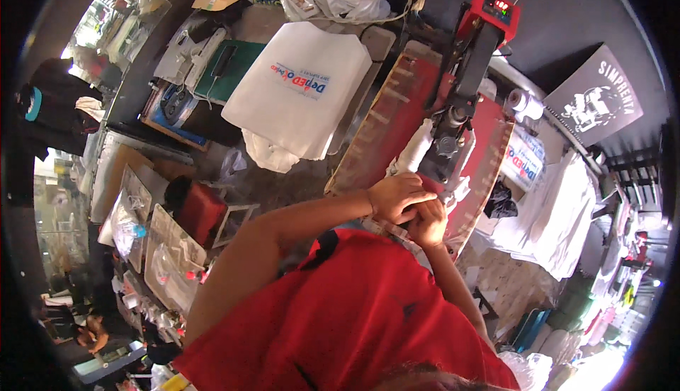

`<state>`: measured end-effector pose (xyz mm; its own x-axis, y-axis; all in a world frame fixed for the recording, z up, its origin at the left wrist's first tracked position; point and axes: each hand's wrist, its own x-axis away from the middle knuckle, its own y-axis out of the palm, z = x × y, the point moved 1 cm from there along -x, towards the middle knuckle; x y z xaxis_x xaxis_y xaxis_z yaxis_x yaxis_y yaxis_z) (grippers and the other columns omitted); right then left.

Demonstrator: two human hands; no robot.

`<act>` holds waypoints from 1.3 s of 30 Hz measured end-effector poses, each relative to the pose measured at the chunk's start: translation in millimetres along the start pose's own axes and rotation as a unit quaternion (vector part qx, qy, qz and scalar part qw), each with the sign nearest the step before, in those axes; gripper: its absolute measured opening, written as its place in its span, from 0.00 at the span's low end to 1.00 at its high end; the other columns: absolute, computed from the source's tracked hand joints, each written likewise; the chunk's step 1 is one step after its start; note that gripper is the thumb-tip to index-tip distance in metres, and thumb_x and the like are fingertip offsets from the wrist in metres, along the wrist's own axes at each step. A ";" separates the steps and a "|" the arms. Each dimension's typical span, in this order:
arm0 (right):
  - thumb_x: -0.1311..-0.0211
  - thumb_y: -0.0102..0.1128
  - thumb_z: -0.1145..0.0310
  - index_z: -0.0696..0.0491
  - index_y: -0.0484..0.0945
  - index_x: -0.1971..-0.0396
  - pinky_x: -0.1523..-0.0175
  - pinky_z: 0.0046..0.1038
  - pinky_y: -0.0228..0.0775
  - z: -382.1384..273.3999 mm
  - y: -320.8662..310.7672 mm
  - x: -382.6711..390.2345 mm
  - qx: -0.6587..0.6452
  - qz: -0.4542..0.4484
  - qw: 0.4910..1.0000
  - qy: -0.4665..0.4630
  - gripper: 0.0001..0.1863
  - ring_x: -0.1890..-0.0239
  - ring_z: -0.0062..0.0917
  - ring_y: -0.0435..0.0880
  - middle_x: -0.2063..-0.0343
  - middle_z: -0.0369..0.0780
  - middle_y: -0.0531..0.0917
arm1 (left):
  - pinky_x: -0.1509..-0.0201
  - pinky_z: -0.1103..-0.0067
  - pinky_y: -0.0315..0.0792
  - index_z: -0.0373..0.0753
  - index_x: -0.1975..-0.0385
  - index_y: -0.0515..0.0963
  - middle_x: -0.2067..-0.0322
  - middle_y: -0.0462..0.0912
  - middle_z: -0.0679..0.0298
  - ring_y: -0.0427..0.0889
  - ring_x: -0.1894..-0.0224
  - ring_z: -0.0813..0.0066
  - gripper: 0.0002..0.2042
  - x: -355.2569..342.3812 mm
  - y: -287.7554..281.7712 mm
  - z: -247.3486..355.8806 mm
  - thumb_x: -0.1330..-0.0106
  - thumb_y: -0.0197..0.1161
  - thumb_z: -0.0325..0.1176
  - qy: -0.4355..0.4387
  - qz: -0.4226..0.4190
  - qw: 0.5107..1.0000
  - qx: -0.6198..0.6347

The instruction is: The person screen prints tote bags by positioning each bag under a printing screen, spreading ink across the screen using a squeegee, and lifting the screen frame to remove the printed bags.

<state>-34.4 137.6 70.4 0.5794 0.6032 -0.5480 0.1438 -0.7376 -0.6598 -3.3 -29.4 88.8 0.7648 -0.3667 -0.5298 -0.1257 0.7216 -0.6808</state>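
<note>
Both my hands are together at the front of a heat press (453, 115), which has a black arm and a red control box (494, 13) with a lit display. My left hand (397, 198) is closed, its fingers curled over the front of the press handle (416, 149), whose side bar looks wrapped in white. Beside it, my right hand (428, 224) is closed at the same handle, its fingers meeting the left ones. The gripped part is mostly hidden under my hands. Below the arm spreads a red board (386, 118) with light, patchy edges.
Left of the press lies a stack of white cloth pieces (304, 86), the top one printed blue and red. More white cloth (559, 214) hangs over a surface at right, near a black cloth (500, 201). A red-seated stool (202, 210) stands at left; another person (92, 333) is far lower left.
</note>
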 end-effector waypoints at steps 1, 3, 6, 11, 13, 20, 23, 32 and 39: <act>0.61 0.56 0.77 0.53 0.80 0.73 0.65 0.37 0.69 -0.8 -1.2 0.7 0.006 0.004 1.000 -0.008 0.10 0.71 0.37 0.77 0.75 0.40 0.79 | 0.46 0.65 0.70 0.35 0.48 0.74 0.63 0.79 0.57 0.76 0.58 0.58 0.27 0.5 1.4 0.9 0.53 0.66 0.33 -0.013 0.007 1.000 0.004; 0.57 0.56 0.78 0.53 0.80 0.72 0.61 0.38 0.71 -1.4 -5.6 3.4 0.018 -0.054 0.998 0.027 0.09 0.69 0.38 0.79 0.74 0.40 0.81 | 0.47 0.66 0.70 0.33 0.53 0.76 0.62 0.79 0.56 0.76 0.58 0.58 0.25 -1.6 4.0 9.3 0.54 0.67 0.34 -0.027 0.017 0.999 -0.002; 0.58 0.57 0.78 0.53 0.78 0.75 0.64 0.37 0.68 -3.9 -7.1 0.0 0.022 -0.032 0.999 0.007 0.07 0.71 0.37 0.77 0.77 0.39 0.78 | 0.46 0.66 0.71 0.34 0.54 0.77 0.62 0.80 0.55 0.77 0.57 0.58 0.24 -0.1 7.0 9.5 0.55 0.67 0.34 -0.047 0.025 0.998 -0.024; 0.58 0.56 0.77 0.54 0.77 0.75 0.64 0.38 0.66 -6.2 -10.4 -0.5 0.019 -0.026 0.999 -0.004 0.07 0.71 0.38 0.76 0.77 0.41 0.77 | 0.45 0.66 0.71 0.35 0.57 0.78 0.63 0.80 0.56 0.78 0.55 0.57 0.23 -1.0 17.0 9.4 0.56 0.68 0.35 -0.063 0.024 0.996 -0.051; 0.58 0.55 0.78 0.55 0.77 0.75 0.64 0.38 0.65 -8.7 -10.4 -3.4 0.008 -0.025 1.000 0.002 0.07 0.71 0.39 0.75 0.77 0.42 0.76 | 0.45 0.66 0.71 0.35 0.58 0.78 0.62 0.80 0.56 0.78 0.56 0.57 0.22 1.9 16.8 7.2 0.56 0.68 0.36 -0.044 0.074 0.994 -0.064; 0.56 0.55 0.78 0.55 0.77 0.74 0.62 0.39 0.67 -3.9 -8.0 3.3 0.025 -0.036 0.999 0.005 0.07 0.70 0.40 0.76 0.76 0.43 0.77 | 0.48 0.66 0.71 0.36 0.62 0.79 0.66 0.80 0.57 0.77 0.58 0.58 0.20 -0.6 15.2 11.6 0.56 0.69 0.37 -0.069 0.023 0.996 -0.055; 0.56 0.55 0.78 0.55 0.76 0.74 0.62 0.39 0.67 -8.1 -8.7 0.1 0.028 -0.037 0.999 0.003 0.06 0.70 0.39 0.76 0.76 0.43 0.77 | 0.49 0.66 0.71 0.37 0.63 0.78 0.67 0.80 0.57 0.77 0.59 0.58 0.19 1.1 16.4 11.6 0.56 0.69 0.37 -0.073 0.027 0.994 -0.079; 0.58 0.56 0.78 0.54 0.76 0.76 0.63 0.39 0.66 -4.8 -3.6 1.8 0.029 -0.017 0.999 0.002 0.06 0.70 0.38 0.75 0.77 0.41 0.76 | 0.49 0.66 0.70 0.37 0.63 0.78 0.68 0.79 0.58 0.77 0.60 0.59 0.18 1.6 16.6 8.7 0.55 0.67 0.35 -0.056 0.041 0.995 -0.072; 0.59 0.56 0.78 0.54 0.76 0.75 0.62 0.38 0.66 -5.2 -6.8 2.3 0.027 -0.028 0.999 0.006 0.07 0.70 0.38 0.75 0.76 0.40 0.76 | 0.49 0.66 0.70 0.36 0.62 0.78 0.67 0.79 0.56 0.77 0.59 0.59 0.19 0.4 15.4 10.8 0.55 0.67 0.35 -0.062 0.028 0.996 -0.066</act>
<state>-29.9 142.4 76.4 0.5810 0.6396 -0.5033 0.1335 -0.6849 -0.7163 1.9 -12.1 83.6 0.8250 -0.2470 -0.5082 -0.2457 0.6531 -0.7163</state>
